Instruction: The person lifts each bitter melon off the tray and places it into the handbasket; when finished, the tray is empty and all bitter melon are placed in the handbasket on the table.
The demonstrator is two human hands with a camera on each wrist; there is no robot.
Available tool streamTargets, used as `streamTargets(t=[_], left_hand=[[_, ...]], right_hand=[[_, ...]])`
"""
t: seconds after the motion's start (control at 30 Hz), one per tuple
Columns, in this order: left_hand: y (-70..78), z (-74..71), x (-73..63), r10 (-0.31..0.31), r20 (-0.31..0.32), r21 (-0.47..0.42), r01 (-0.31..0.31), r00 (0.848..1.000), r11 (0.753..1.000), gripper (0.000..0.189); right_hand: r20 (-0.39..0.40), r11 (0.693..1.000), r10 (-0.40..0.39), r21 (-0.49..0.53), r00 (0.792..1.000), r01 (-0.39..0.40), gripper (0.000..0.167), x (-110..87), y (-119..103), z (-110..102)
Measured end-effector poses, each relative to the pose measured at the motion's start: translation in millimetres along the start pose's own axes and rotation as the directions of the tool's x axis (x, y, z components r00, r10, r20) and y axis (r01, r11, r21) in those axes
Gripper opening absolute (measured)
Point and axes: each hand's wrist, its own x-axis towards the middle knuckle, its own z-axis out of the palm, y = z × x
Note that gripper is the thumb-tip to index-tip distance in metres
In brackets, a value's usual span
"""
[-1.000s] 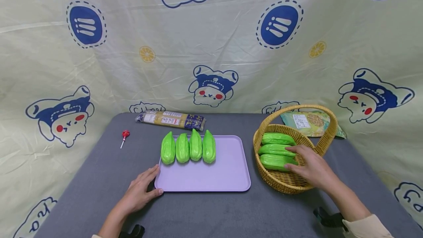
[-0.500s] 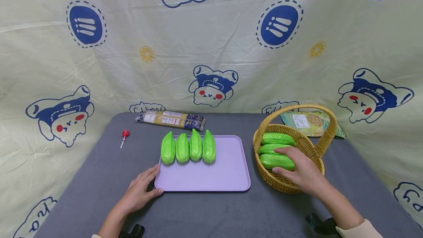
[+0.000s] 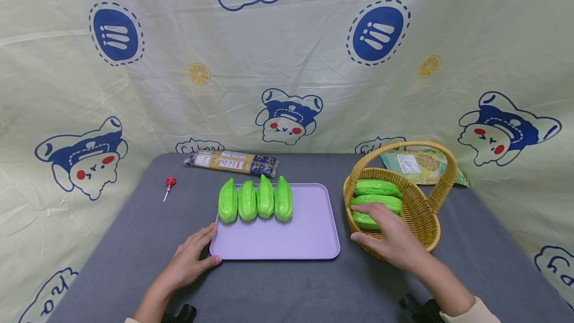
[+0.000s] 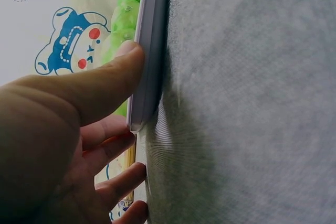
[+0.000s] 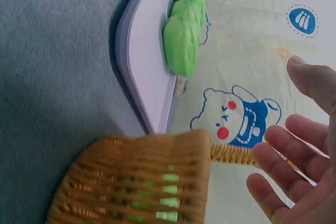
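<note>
Several green ridged gourds (image 3: 265, 201) lie side by side along the back of a pale purple tray (image 3: 309, 243). My left hand (image 3: 190, 258) is at the tray's front left corner. In the left wrist view its thumb (image 4: 118, 74) rests against the tray's side, with the other fingers extended past the corner. Three more gourds (image 3: 377, 187) lie in a woven basket (image 3: 426, 226) on the right. Over the basket's front left part hovers my right hand (image 3: 392, 241), fingers apart and holding nothing. It partly hides the front gourd.
A long noodle packet (image 3: 230, 162) lies behind the tray. To the left is a red lollipop (image 3: 170, 182). A green food pouch (image 3: 419, 166) lies behind the basket, whose tall handle (image 3: 444, 183) arches up. Printed cloth (image 3: 287, 64) hangs behind the grey table (image 3: 269, 293).
My right hand has moved left across the basket, from its right side to its front left rim. The left hand, tray and gourds have stayed in place.
</note>
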Motion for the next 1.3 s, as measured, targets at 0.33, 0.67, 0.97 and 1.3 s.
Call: streamTargets(t=[0.33, 0.67, 0.97, 1.3], left_hand=[[0.0, -0.3, 0.4, 0.006, -0.001, -0.003, -0.006, 1.000, 1.000, 0.071], [0.2, -0.3, 0.0, 0.010, -0.004, -0.006, -0.010, 1.000, 1.000, 0.071], [-0.5, 0.2, -0.1, 0.030, -0.025, 0.001, -0.030, 0.999, 1.000, 0.071], [-1.5, 0.6, -0.6, 0.038, -0.029, 0.000, -0.038, 0.999, 0.999, 0.070]], right_hand=[[0.052, 0.998, -0.015, 0.065, 0.999, 0.011, 0.055, 9.2, -12.7, 19.1], [0.145, 0.993, -0.009, 0.121, 0.989, -0.009, 0.058, 32.1, -19.6, 41.8], [0.204, 0.994, -0.017, 0.112, 0.979, -0.006, 0.057, 54.0, -21.0, 65.2], [0.287, 0.991, 0.001, 0.129, 0.958, -0.039, 0.059, 74.0, -20.5, 82.9]])
